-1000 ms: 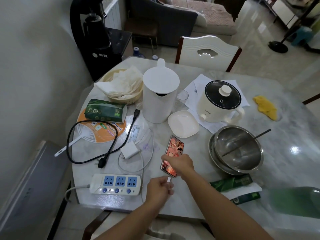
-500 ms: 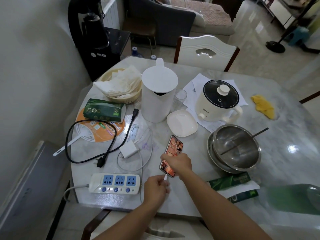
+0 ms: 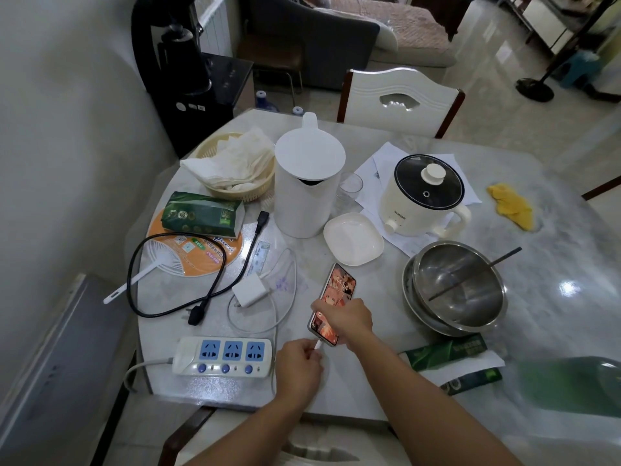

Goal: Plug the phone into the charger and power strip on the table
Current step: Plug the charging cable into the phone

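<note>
Phone (image 3: 337,299) lies screen-up, long axis one to seven o'clock; right hand (image 3: 346,320) grips its near end, left hand (image 3: 299,366) pinches plug (image 3: 318,345) at its port.

phone (image 3: 337,290) 1 | charger (image 3: 249,291) 1 | power strip (image 3: 222,357) 1 | bowls (image 3: 457,285) 2

Charger (image 3: 249,291) lies between power strip (image 3: 223,356) and kettle (image 3: 306,183).

Lit phone (image 3: 339,290), white charger (image 3: 248,291), power strip (image 3: 221,356)
</note>
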Demonstrator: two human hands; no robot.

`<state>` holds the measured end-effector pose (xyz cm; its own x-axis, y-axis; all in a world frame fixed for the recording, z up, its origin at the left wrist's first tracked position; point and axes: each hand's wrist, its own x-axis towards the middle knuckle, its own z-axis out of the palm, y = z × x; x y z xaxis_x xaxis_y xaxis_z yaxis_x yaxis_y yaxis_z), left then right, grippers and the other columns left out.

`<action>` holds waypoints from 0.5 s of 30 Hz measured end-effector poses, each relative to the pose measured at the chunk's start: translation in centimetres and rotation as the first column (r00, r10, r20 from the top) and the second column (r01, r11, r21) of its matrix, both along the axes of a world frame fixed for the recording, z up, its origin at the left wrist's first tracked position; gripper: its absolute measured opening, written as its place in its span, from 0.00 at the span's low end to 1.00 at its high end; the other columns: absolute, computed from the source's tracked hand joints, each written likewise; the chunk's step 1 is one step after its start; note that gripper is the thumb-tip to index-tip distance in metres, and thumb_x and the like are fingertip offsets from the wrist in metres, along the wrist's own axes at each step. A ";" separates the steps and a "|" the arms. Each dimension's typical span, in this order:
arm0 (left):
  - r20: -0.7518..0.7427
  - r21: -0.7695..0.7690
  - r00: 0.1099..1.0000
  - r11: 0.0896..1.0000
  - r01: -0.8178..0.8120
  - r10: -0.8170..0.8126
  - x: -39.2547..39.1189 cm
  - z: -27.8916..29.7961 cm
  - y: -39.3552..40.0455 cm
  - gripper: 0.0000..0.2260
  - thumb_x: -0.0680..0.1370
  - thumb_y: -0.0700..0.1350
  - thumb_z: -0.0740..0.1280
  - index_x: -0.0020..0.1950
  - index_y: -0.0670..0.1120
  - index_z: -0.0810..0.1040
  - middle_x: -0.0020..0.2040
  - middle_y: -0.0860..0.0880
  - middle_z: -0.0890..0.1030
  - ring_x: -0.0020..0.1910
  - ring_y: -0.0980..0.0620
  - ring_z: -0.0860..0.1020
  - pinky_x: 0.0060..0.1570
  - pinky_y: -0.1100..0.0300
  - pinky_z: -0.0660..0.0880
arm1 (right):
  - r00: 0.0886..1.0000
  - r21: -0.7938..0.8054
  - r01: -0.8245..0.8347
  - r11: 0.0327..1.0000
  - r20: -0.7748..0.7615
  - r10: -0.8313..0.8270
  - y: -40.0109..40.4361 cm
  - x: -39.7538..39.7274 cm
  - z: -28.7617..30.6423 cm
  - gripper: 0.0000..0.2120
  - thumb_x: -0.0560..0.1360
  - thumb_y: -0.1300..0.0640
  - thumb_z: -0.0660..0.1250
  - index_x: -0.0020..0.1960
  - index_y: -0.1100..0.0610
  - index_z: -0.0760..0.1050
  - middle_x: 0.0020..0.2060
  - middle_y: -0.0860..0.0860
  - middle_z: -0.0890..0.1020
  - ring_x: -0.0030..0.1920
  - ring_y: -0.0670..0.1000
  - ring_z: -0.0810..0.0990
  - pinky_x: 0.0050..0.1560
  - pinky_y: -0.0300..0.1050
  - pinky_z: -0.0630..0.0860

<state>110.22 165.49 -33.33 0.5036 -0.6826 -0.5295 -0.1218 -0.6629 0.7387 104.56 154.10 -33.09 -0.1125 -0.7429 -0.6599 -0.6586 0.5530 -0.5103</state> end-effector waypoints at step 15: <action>0.068 0.017 0.995 0.997 0.075 -0.076 -0.5 -0.2 -0.1 0.08 0.78 0.39 0.66 0.47 0.44 0.85 0.38 0.47 0.85 0.36 0.54 0.82 0.37 0.64 0.76 | 0.988 -0.055 -0.140 0.989 -0.072 0.136 0.2 -0.1 -0.6 0.28 0.59 0.39 0.71 0.51 0.58 0.78 0.50 0.56 0.81 0.50 0.56 0.81 0.54 0.51 0.81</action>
